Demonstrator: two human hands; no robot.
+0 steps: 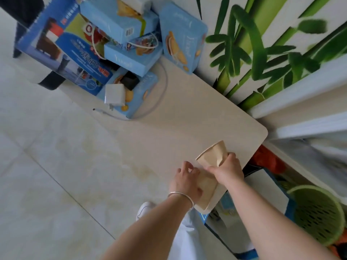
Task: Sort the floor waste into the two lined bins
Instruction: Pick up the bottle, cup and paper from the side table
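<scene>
Two tan paper cups are in my hands over the near corner of a beige table (pixel 187 113). My right hand (pixel 226 170) grips the upper cup (pixel 212 156), whose crumpled mouth points up and left. My left hand (pixel 185 180), a silver bangle on its wrist, holds the lower cup (pixel 207 192) with curled fingers. The two cups touch end to end between my hands. A green perforated bin (pixel 317 212) stands low at the right, beside the table.
Blue biscuit boxes (pixel 131 59), a large blue carton and a white charger (pixel 115 94) with its cable crowd the table's far end. A bamboo-print wall runs along the right. A white-and-blue box (pixel 262 186) and something red sit under the table corner. Pale floor tiles spread left.
</scene>
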